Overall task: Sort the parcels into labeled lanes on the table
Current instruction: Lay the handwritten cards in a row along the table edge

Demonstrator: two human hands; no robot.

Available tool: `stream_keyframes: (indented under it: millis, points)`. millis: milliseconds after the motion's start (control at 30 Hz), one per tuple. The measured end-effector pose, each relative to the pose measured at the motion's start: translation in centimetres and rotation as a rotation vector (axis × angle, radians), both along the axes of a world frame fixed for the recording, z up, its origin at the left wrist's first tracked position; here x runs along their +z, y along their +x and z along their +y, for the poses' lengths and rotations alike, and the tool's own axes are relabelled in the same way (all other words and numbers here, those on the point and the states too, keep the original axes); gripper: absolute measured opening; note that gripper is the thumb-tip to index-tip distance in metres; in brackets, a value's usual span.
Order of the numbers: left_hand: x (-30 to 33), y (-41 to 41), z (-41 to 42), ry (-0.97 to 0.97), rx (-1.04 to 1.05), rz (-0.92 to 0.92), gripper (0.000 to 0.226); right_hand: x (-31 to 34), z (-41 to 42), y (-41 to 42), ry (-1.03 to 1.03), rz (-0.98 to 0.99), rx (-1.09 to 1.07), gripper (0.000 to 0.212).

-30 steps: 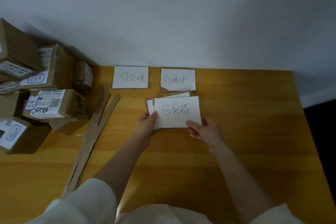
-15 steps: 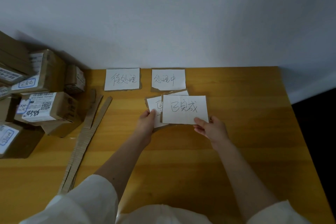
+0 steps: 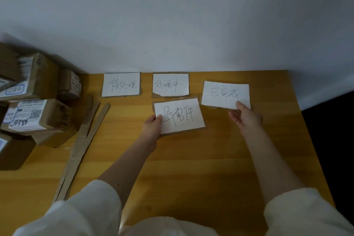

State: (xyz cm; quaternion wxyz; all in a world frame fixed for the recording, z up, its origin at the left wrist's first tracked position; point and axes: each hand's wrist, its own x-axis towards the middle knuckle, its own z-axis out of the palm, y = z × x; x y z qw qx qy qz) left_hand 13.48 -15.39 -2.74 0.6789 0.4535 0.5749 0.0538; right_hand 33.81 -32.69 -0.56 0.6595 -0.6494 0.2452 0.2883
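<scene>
Four label cards are on the desk [image 3: 210, 159], each a white handwritten sheet on a cardboard backing, each with its long axis running left to right along the desk's far edge. Two lie flat side by side at that far edge, against the wall: the first card [image 3: 121, 84] nearer the far-left corner, the second card [image 3: 170, 84] just right of it, with a narrow strip of bare wood between them. Their writing faces the person, reading upright from the near edge.

The left hand [image 3: 152, 126] pinches the third card [image 3: 179, 116] at its left edge, thumb on top of the sheet, fingers underneath. This card sits just in front of the second one, slightly tilted, its right end swung a little toward the near edge.

Over to the right, the right hand [image 3: 246, 119] grips the fourth card [image 3: 225, 94] at its near-right corner, thumb on the paper. The card is in line with the far row, toward the desk's far-right corner, well apart from the third card, tipped a touch clockwise. Whether it rests on the wood or is lifted, I cannot tell.

At the left edge, the parcels [image 3: 38, 115] are heaped in a stack, brown cartons with white shipping labels; at least five are countable, more cut off by the frame. Beside them, two cardboard strips [image 3: 84, 140] run lengthwise from the far side toward the near edge.
</scene>
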Motion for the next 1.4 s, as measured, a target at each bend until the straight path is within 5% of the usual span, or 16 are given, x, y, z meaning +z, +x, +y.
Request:
stream_keyframes:
  millis: [367, 500, 733, 967, 1400]
  points:
    - [-0.9, 1.6, -0.1, 0.004, -0.017, 0.047, 0.015, -3.9, 1.0, 4.4, -0.209, -0.037, 0.083, 0.032]
    - [-1.3, 2.1, -0.1, -0.002, -0.03, 0.052, 0.016, -5.0, 1.2, 4.4, -0.637, -0.289, 0.253, 0.054]
    - [-1.5, 2.8, 0.2, -0.001, -0.032, 0.071, 0.016, -6.3, 1.8, 2.1, -0.818, -0.823, 0.891, 0.032]
    - [-1.8, 3.3, 0.6, -0.003, -0.039, 0.078, 0.015, -7.5, 3.3, 2.7, -0.922, -0.708, 1.164, 0.044]
    - [-2.2, 4.5, 0.8, -0.019, -0.011, 0.077, 0.02, -7.1, 5.6, 6.2, -0.91, -0.666, 1.215, 0.045]
